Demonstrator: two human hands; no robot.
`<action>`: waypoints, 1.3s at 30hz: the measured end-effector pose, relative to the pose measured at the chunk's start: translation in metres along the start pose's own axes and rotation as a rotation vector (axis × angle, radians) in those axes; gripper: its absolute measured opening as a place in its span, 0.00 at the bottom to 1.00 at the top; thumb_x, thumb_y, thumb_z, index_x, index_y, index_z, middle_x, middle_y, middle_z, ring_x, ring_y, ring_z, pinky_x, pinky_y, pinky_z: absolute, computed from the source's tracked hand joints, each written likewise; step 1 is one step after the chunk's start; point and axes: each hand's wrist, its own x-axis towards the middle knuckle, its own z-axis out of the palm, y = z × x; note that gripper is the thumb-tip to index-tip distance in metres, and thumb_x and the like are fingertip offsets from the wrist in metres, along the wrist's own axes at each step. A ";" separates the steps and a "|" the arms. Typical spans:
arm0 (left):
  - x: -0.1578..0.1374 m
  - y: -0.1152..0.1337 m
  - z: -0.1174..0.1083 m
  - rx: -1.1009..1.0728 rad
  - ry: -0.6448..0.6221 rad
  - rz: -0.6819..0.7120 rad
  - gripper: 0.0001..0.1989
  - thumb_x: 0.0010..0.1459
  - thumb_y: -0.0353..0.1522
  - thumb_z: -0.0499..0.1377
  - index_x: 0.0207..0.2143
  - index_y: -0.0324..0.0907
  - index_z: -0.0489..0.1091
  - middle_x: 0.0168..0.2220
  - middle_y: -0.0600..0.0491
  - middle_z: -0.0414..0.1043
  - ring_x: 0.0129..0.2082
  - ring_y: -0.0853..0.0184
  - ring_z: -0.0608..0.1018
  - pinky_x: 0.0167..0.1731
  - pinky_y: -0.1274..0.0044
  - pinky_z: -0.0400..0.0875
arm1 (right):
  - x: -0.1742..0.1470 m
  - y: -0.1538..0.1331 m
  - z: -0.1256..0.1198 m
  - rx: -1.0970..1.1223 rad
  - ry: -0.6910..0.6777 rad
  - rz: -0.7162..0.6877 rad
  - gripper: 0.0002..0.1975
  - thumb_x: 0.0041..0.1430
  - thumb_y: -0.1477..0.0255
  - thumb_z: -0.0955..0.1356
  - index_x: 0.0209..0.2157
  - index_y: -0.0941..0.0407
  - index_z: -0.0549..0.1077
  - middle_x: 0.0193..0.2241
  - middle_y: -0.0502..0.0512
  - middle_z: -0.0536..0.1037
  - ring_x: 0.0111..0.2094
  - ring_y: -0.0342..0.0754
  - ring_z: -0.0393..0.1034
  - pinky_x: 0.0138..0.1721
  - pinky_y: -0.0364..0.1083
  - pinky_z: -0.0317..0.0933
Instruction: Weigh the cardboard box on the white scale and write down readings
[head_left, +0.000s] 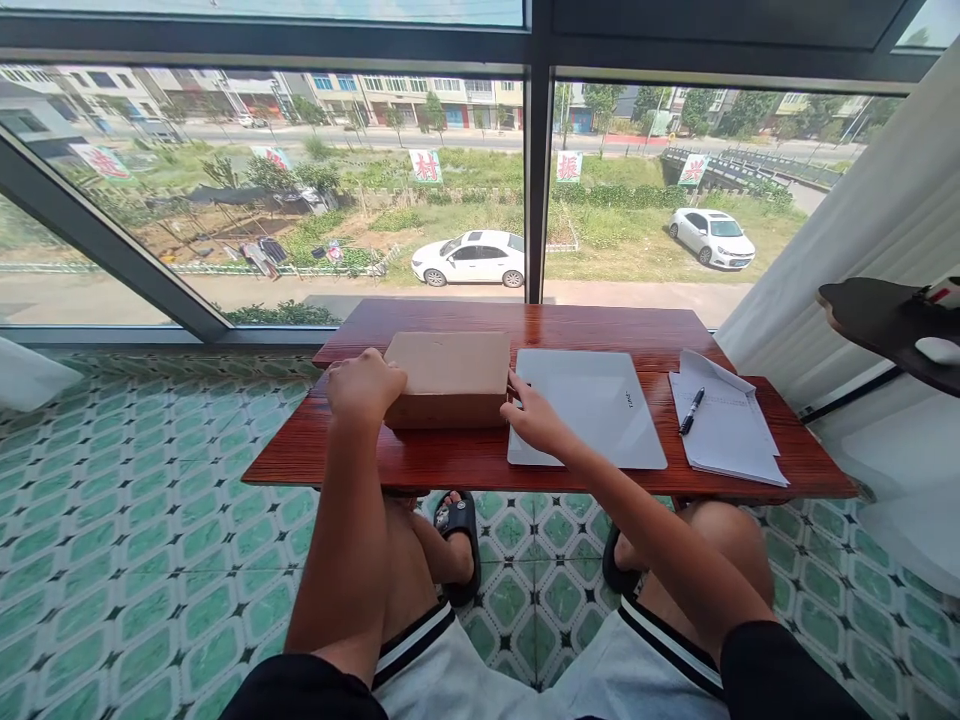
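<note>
We sit at six o'clock and face a big window (535, 130) at twelve o'clock. The green and white floor (150, 480) goes all around us. Right in front of us is a shiny red-brown table (600, 325). On it lies a flat grey laptop (592, 410), all closed up, between the box and the papers. Our brown box (450, 365) sits on the table's nine o'clock side, just beside the laptop. The papers (735, 435) are at the table's three o'clock, and one has a bent-up end. Our left hand (360, 385) curls on the box at its nine o'clock side; some fingers are hidden, so we cannot tell how they sit. Our right hand (536, 415) pinches the box near its four o'clock corner, over the laptop. On the papers, toward nine o'clock, rests a black pen (693, 410).
</note>
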 end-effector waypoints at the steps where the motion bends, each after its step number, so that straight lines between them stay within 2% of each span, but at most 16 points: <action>1: 0.001 0.000 0.000 0.000 -0.003 0.005 0.26 0.60 0.36 0.50 0.53 0.29 0.72 0.51 0.26 0.75 0.54 0.39 0.76 0.51 0.59 0.69 | -0.001 0.000 0.001 0.000 0.000 0.002 0.37 0.55 0.71 0.62 0.68 0.56 0.60 0.58 0.60 0.74 0.57 0.56 0.68 0.60 0.55 0.62; 5: 0.004 -0.001 0.001 -0.004 -0.013 0.014 0.26 0.59 0.36 0.51 0.54 0.29 0.72 0.51 0.26 0.75 0.54 0.39 0.77 0.51 0.59 0.69 | -0.002 0.002 0.003 0.013 -0.019 0.036 0.41 0.54 0.72 0.63 0.70 0.55 0.56 0.66 0.60 0.66 0.64 0.57 0.62 0.63 0.56 0.60; 9: 0.006 -0.002 0.000 -0.005 -0.017 0.022 0.25 0.59 0.36 0.51 0.52 0.30 0.74 0.52 0.27 0.75 0.54 0.40 0.77 0.51 0.59 0.69 | -0.005 0.006 -0.007 -0.016 -0.032 0.050 0.44 0.54 0.72 0.64 0.72 0.60 0.48 0.71 0.63 0.55 0.69 0.57 0.55 0.64 0.57 0.59; 11: 0.004 -0.002 -0.001 -0.010 -0.012 0.023 0.24 0.60 0.37 0.50 0.51 0.31 0.75 0.52 0.28 0.75 0.54 0.40 0.76 0.51 0.58 0.69 | -0.010 0.005 -0.020 -0.067 0.006 0.000 0.41 0.55 0.72 0.64 0.71 0.60 0.51 0.69 0.64 0.60 0.67 0.56 0.59 0.62 0.57 0.61; 14: -0.004 0.003 -0.003 -0.034 0.027 0.000 0.26 0.62 0.37 0.48 0.54 0.31 0.73 0.52 0.26 0.74 0.54 0.39 0.76 0.50 0.56 0.70 | -0.021 -0.001 -0.051 -0.137 0.097 -0.090 0.29 0.58 0.73 0.63 0.62 0.57 0.66 0.58 0.61 0.74 0.58 0.53 0.70 0.56 0.54 0.66; 16: -0.013 0.009 -0.004 -0.107 0.170 0.008 0.28 0.63 0.36 0.47 0.60 0.32 0.69 0.54 0.28 0.73 0.55 0.38 0.75 0.50 0.55 0.70 | -0.029 -0.004 -0.073 -0.133 0.174 -0.122 0.23 0.58 0.74 0.62 0.56 0.56 0.71 0.49 0.58 0.80 0.51 0.50 0.75 0.51 0.51 0.68; 18: -0.022 0.015 -0.005 -0.210 0.378 0.069 0.28 0.64 0.36 0.47 0.63 0.35 0.66 0.56 0.32 0.73 0.57 0.41 0.73 0.53 0.55 0.69 | -0.037 -0.004 -0.093 -0.135 0.280 -0.126 0.20 0.57 0.76 0.62 0.50 0.55 0.74 0.40 0.54 0.81 0.44 0.47 0.76 0.46 0.48 0.68; 20: -0.030 0.023 -0.005 -0.278 0.541 0.166 0.27 0.64 0.35 0.49 0.63 0.35 0.66 0.57 0.35 0.73 0.58 0.43 0.73 0.56 0.57 0.67 | -0.044 -0.002 -0.109 -0.153 0.359 -0.112 0.18 0.56 0.76 0.62 0.46 0.55 0.75 0.36 0.53 0.80 0.39 0.46 0.75 0.42 0.46 0.67; 22: -0.038 0.032 -0.006 -0.298 0.638 0.265 0.26 0.64 0.34 0.49 0.60 0.33 0.69 0.55 0.36 0.74 0.57 0.45 0.73 0.57 0.59 0.66 | -0.049 0.004 -0.120 -0.167 0.374 -0.096 0.16 0.57 0.76 0.63 0.45 0.55 0.75 0.34 0.52 0.79 0.38 0.46 0.74 0.40 0.45 0.65; 25: -0.054 0.050 -0.005 -0.284 0.712 0.410 0.23 0.64 0.31 0.48 0.56 0.33 0.72 0.51 0.38 0.76 0.56 0.49 0.74 0.58 0.62 0.66 | -0.055 0.017 -0.133 -0.219 0.335 -0.072 0.15 0.59 0.75 0.62 0.45 0.55 0.75 0.34 0.51 0.78 0.37 0.46 0.73 0.40 0.45 0.62; 28: -0.074 0.072 0.002 -0.257 0.733 0.558 0.20 0.63 0.29 0.49 0.51 0.36 0.75 0.47 0.41 0.77 0.53 0.52 0.75 0.56 0.64 0.67 | -0.060 0.032 -0.149 -0.396 0.334 -0.027 0.14 0.61 0.77 0.61 0.43 0.55 0.76 0.36 0.53 0.79 0.39 0.48 0.73 0.41 0.46 0.61; 30: -0.088 0.086 0.009 -0.246 0.778 0.706 0.17 0.60 0.27 0.51 0.47 0.39 0.76 0.43 0.43 0.79 0.48 0.53 0.78 0.52 0.65 0.70 | -0.061 0.039 -0.162 -0.549 0.365 0.056 0.15 0.61 0.77 0.61 0.43 0.55 0.76 0.39 0.54 0.79 0.43 0.50 0.73 0.42 0.47 0.61; 33: -0.109 0.107 0.023 -0.245 0.858 1.025 0.15 0.56 0.23 0.54 0.43 0.41 0.75 0.38 0.46 0.79 0.42 0.56 0.79 0.46 0.68 0.73 | -0.063 0.046 -0.183 -0.676 0.414 0.222 0.14 0.62 0.76 0.62 0.44 0.54 0.77 0.43 0.55 0.80 0.46 0.52 0.73 0.42 0.48 0.61; 35: -0.125 0.122 0.030 -0.237 0.846 1.215 0.16 0.54 0.21 0.55 0.43 0.41 0.73 0.37 0.49 0.79 0.41 0.58 0.79 0.43 0.70 0.74 | -0.065 0.048 -0.196 -0.710 0.427 0.327 0.14 0.64 0.73 0.62 0.45 0.53 0.76 0.44 0.55 0.81 0.44 0.53 0.74 0.41 0.48 0.61; 39: -0.162 0.159 0.041 -0.262 0.736 1.509 0.16 0.54 0.20 0.55 0.44 0.40 0.72 0.37 0.49 0.78 0.40 0.60 0.78 0.41 0.71 0.74 | -0.076 0.056 -0.226 -0.778 0.396 0.535 0.14 0.66 0.68 0.61 0.46 0.51 0.75 0.42 0.57 0.81 0.42 0.56 0.75 0.40 0.49 0.63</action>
